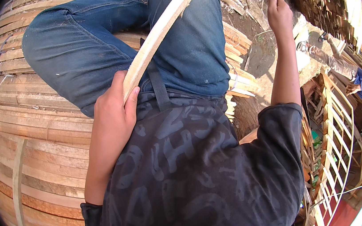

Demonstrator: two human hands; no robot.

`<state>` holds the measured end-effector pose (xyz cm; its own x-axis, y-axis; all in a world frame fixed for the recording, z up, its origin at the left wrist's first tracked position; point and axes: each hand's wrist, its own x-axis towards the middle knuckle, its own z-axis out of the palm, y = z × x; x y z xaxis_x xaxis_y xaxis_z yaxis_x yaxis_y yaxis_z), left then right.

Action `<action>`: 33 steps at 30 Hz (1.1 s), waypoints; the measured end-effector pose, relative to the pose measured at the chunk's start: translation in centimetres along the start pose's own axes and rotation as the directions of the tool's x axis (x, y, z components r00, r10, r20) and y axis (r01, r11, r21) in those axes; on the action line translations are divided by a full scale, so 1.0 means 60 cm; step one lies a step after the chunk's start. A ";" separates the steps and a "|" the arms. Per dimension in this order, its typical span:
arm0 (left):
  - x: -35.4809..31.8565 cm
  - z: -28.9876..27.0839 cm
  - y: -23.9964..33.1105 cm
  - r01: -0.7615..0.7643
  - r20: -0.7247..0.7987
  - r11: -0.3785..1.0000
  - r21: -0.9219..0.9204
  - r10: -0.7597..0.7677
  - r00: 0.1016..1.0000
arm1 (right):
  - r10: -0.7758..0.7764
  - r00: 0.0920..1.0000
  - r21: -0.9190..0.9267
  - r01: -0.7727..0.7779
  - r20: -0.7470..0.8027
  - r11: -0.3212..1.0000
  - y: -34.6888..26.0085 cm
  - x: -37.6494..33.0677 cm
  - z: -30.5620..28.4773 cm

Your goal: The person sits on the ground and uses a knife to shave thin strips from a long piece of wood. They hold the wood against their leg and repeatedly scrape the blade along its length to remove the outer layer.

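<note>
Your left hand (pixel 112 114) sits low at your hip, forearm running down along your torso, elbow bent near the lower left of the view. Fingers curled, thumb up on top, closed in a firm grip around what it holds. Your right hand (pixel 279 12) is raised high, arm nearly straight and extended away from your body, forearm bare up to the short sleeve. Its fingers are closed in a fist-like pinch, knuckles toward the camera. Hands are well apart, torso between them.

bamboo strip (pixel 158 30): pale, smooth wood | jeans (pixel 80 48): matt denim cloth
</note>
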<state>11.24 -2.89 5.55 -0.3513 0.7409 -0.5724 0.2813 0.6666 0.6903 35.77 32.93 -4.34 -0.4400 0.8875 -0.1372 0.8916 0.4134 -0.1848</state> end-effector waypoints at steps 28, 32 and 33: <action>-0.023 -0.014 -0.007 0.140 0.023 0.986 -0.090 -0.138 0.990 | 0.250 0.967 0.010 -0.250 -0.044 0.968 0.121 0.025 0.017; -0.003 -0.004 -0.008 0.069 -0.017 0.996 -0.063 -0.071 0.997 | 0.319 0.946 0.301 -0.319 0.049 0.899 0.083 -0.079 0.033; 0.006 -0.004 -0.002 0.057 -0.021 0.997 -0.059 -0.059 0.998 | 0.323 0.943 0.379 -0.329 0.083 0.865 0.044 -0.102 0.031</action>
<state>10.84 -2.71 5.40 -0.3862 0.6987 -0.6022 0.2073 0.7019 0.6815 40.63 28.23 -5.78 -0.1361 0.9532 -0.2699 0.8754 -0.0118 -0.4832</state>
